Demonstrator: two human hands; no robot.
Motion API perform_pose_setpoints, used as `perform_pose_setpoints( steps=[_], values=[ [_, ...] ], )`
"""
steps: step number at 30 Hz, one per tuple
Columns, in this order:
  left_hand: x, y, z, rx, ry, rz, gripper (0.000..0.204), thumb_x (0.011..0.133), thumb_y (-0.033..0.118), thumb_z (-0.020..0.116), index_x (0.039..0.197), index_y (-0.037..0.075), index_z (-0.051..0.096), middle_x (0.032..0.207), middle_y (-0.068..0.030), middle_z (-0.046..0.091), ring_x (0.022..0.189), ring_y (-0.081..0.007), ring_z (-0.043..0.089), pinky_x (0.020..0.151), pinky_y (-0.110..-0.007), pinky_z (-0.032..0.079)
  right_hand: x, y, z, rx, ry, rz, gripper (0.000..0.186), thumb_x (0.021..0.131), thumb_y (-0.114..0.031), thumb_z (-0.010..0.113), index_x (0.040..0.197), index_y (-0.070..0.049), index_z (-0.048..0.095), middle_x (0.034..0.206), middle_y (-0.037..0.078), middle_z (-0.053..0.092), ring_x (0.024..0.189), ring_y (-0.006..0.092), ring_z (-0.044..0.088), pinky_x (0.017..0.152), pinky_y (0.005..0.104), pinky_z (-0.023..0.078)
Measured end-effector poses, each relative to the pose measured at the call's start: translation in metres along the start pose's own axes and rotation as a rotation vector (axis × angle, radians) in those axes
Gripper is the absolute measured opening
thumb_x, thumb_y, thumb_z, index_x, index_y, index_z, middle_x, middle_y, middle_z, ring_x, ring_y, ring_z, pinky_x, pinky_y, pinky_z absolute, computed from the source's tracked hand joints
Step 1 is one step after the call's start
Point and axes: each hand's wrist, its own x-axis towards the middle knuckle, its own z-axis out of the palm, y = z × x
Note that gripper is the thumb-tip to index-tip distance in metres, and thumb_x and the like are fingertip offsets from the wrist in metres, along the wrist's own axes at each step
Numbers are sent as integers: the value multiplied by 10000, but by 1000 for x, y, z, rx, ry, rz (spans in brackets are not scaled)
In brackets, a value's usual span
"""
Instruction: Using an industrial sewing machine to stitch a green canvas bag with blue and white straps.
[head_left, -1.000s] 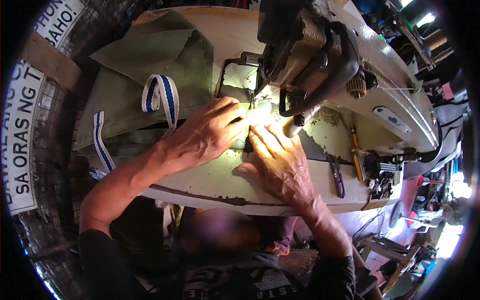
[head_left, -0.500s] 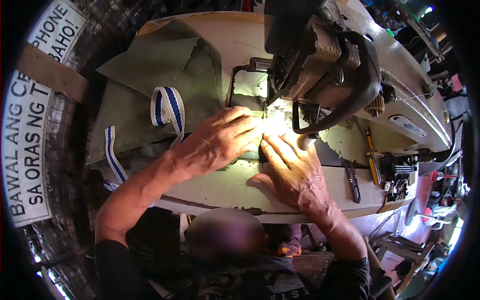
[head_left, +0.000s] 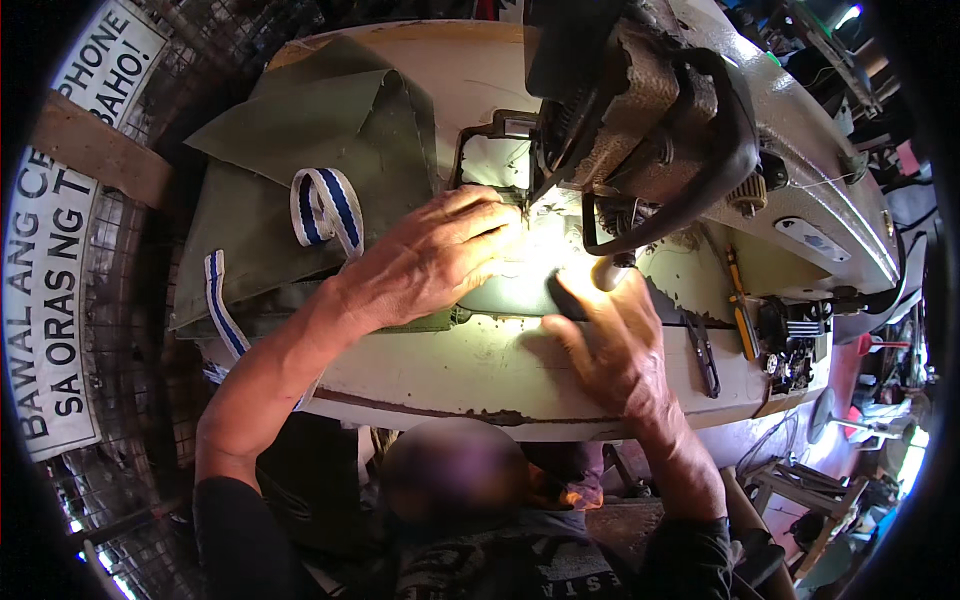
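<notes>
My left hand lies over the dark green cloth at the sewing machine. Its slightly bent fingers press down beside the needle area, and its thumb is hidden. A white strap with a blue stripe loops up behind my left wrist. Farther right, my right hand is held open, thumb apart from the fingers. Its fingertips are close to the bright work spot under the machine head, partly lost in glare. A dark patch shows by the fingers; I cannot tell whether it is cloth or shadow.
A yellow-handled tool and dark thread snips lie at right on the pale machine table. The machine's black curved bar arches close above my right hand. Wire mesh and signs stand at the left.
My right hand has drawn back toward the table's front and slightly right, its thumb spreading away from the left hand. The left hand has shifted slightly left and stays on the cloth.
</notes>
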Motion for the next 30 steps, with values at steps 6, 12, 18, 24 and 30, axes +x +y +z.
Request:
perform_pose_setpoints(
  steps=[6,12,18,24,30],
  values=[
    [1,1,-4,-64,-5,-92,259,843,30,611,1100,2,619,1105,-105,610,1116,-277,553,1022,-385,467,1,-9,3,134,-111,-244,440,889,-146,666,1292,-3,567,1321,168,579,1235,322,570,988,424,472],
    [0,-2,-2,-83,-45,-134,294,816,33,645,1109,11,623,1100,-105,613,1108,-271,558,1009,-384,472,12,2,-10,-23,-267,-56,511,882,-375,666,1254,-36,579,1150,125,623,1045,284,598,1026,438,442],
    [2,-2,3,-131,-27,-161,276,763,17,681,1036,-3,649,1087,-117,618,1097,-297,576,979,-396,502,5,39,-28,-218,-116,-22,321,863,-322,698,1024,-47,662,1036,117,648,1117,312,603,1077,458,423],
    [1,0,3,-49,10,-124,221,807,86,682,1017,18,663,1065,-104,622,1095,-290,579,974,-398,502,20,19,-10,-150,-8,22,126,848,-155,698,956,-97,669,908,114,616,898,295,601,864,445,516],
    [-1,-3,4,-14,34,-104,270,829,62,655,1090,-2,644,1068,-108,627,1058,-276,582,933,-386,505,39,16,19,58,67,67,167,903,-199,681,966,-45,683,730,148,626,678,347,610,675,454,498]
  ],
)
